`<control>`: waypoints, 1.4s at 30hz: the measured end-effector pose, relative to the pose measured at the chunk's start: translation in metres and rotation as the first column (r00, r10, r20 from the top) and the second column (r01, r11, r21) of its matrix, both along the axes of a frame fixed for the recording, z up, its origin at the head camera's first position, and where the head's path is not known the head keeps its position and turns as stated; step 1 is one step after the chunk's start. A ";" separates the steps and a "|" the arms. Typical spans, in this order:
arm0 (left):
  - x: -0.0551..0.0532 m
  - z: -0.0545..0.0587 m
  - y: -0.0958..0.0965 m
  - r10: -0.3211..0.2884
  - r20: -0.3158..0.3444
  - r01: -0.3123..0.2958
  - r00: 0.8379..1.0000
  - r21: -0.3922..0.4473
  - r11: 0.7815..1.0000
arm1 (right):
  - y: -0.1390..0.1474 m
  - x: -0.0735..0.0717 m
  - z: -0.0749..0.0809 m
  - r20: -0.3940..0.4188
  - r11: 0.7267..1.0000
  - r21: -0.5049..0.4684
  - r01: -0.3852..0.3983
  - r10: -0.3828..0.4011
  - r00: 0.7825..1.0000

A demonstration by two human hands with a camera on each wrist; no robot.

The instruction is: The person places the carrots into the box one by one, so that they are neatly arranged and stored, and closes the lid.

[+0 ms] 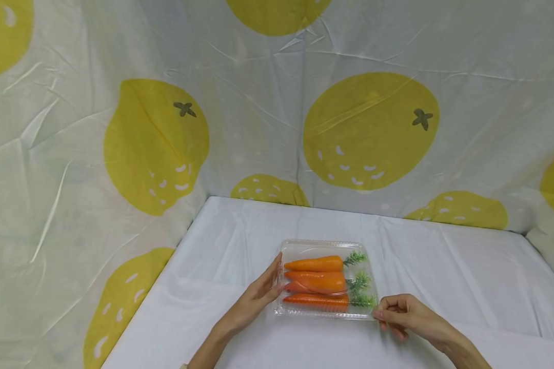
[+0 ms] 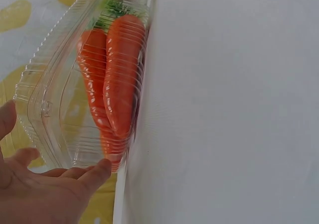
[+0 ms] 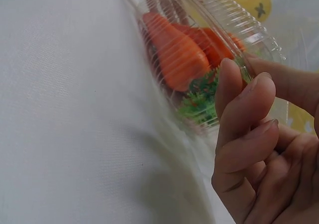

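A clear plastic clamshell box (image 1: pixel 323 316) with ribbed walls rests on the white-covered table. Inside lie three orange carrots (image 1: pixel 322 282) with green leafy tops (image 1: pixel 360 282), tips toward the left. My left hand (image 1: pixel 251 302) is at the box's left end, its fairly straight fingers and thumb touching the wall and rim. At the near right corner my right hand (image 1: pixel 408 318) pinches the box's edge between thumb and index finger. The other right fingers (image 3: pixel 249 144) curl loosely below. The lid lies over the carrots.
White cloth (image 1: pixel 443 271) covers the table. Behind it and along the left hangs a pale curtain (image 1: pixel 254 113) printed with big yellow lemons (image 1: pixel 371 130). The table's far edge meets this curtain.
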State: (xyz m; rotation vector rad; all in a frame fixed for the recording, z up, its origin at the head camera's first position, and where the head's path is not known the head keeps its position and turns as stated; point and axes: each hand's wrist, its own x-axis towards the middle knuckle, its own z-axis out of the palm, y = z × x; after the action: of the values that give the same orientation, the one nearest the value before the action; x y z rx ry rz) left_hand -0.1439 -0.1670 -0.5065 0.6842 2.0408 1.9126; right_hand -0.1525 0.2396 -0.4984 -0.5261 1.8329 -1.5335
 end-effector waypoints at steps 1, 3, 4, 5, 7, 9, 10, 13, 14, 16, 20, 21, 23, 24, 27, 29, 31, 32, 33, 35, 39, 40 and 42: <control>0.000 0.000 -0.001 -0.007 -0.007 0.007 1.000 -0.004 1.000 | 0.000 0.000 0.000 -0.004 1.000 0.005 0.004 -0.004 1.000; 0.002 0.001 -0.002 -0.018 -0.008 0.017 1.000 -0.017 1.000 | 0.001 0.001 0.000 -0.010 1.000 0.021 0.015 -0.015 1.000; 0.002 0.001 -0.003 -0.021 -0.007 0.021 1.000 -0.025 0.999 | 0.001 0.001 0.000 -0.012 0.999 0.029 0.024 -0.024 1.000; 0.003 0.001 -0.003 -0.024 -0.006 0.024 1.000 -0.033 0.999 | 0.002 0.002 0.000 -0.013 0.999 0.038 0.036 -0.035 0.999; 0.004 0.001 -0.005 -0.029 -0.003 0.029 1.000 -0.044 0.999 | 0.002 0.003 0.000 -0.019 0.996 0.059 0.069 -0.068 0.998; 0.005 0.001 -0.006 -0.027 -0.010 0.026 1.000 -0.060 0.998 | 0.001 0.004 0.000 -0.020 0.991 0.074 0.109 -0.108 0.994; 0.006 0.001 -0.008 -0.028 -0.017 0.027 0.999 -0.069 0.997 | 0.001 0.005 0.000 -0.025 0.988 0.082 0.132 -0.130 0.991; 0.009 0.001 -0.010 -0.022 -0.021 0.020 1.000 -0.105 0.994 | -0.002 0.006 -0.002 -0.038 0.978 0.089 0.191 -0.188 0.981; 0.010 0.001 -0.011 -0.018 -0.022 0.015 1.000 -0.117 0.993 | -0.003 0.007 -0.002 -0.041 0.975 0.090 0.205 -0.202 0.979; 0.012 0.000 -0.012 -0.012 -0.023 0.009 1.000 -0.137 0.990 | -0.004 0.007 -0.002 -0.051 0.969 0.094 0.228 -0.224 0.973; 0.015 0.001 -0.013 0.013 -0.034 -0.019 0.999 -0.161 0.987 | -0.005 0.007 -0.002 -0.053 0.966 0.097 0.240 -0.236 0.970; 0.015 0.001 -0.013 0.021 -0.041 -0.027 0.999 -0.167 0.986 | -0.006 0.007 -0.002 -0.052 0.966 0.097 0.238 -0.234 0.971; 0.016 0.002 -0.014 0.040 -0.048 -0.048 0.998 -0.174 0.984 | -0.007 0.007 -0.001 -0.044 0.968 0.096 0.234 -0.231 0.972; 0.017 0.002 -0.014 0.052 -0.051 -0.061 0.997 -0.177 0.982 | -0.007 0.007 -0.001 -0.038 0.968 0.097 0.233 -0.230 0.972; 0.018 0.003 -0.015 0.091 -0.047 -0.098 0.995 -0.184 0.978 | -0.007 0.007 -0.001 -0.025 0.967 0.104 0.234 -0.233 0.972; 0.019 0.003 -0.016 0.122 -0.043 -0.128 0.992 -0.193 0.973 | -0.006 0.008 -0.001 -0.019 0.965 0.110 0.237 -0.236 0.972; 0.021 0.004 -0.017 0.149 -0.051 -0.156 0.988 -0.204 0.966 | -0.006 0.008 -0.002 -0.014 0.963 0.117 0.242 -0.242 0.970; 0.022 0.004 -0.017 0.159 -0.061 -0.169 0.985 -0.208 0.964 | -0.006 0.009 -0.002 -0.011 0.962 0.121 0.245 -0.245 0.969; 0.022 0.004 -0.017 0.169 -0.071 -0.181 0.983 -0.209 0.961 | -0.006 0.009 -0.002 -0.009 0.961 0.126 0.248 -0.249 0.969; 0.023 0.004 -0.017 0.188 -0.098 -0.205 0.977 -0.203 0.958 | -0.007 0.010 -0.003 -0.004 0.957 0.137 0.254 -0.256 0.967; 0.024 0.003 -0.017 0.216 -0.095 -0.229 0.972 -0.153 0.961 | -0.007 0.011 -0.004 -0.003 0.951 0.156 0.267 -0.270 0.963; 0.024 0.003 -0.017 0.218 -0.085 -0.229 0.972 -0.141 0.963 | -0.007 0.011 -0.004 -0.004 0.950 0.159 0.268 -0.271 0.963; 0.023 0.002 -0.018 0.217 -0.069 -0.224 0.974 -0.119 0.967 | -0.007 0.012 -0.004 -0.006 0.950 0.161 0.269 -0.271 0.962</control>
State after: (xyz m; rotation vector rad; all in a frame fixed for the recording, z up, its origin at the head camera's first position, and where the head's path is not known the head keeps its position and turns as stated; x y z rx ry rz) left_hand -0.1206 -0.1848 -0.5048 0.5030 2.3370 1.8756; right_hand -0.1410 0.2329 -0.5026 -0.1912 2.0609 -1.5395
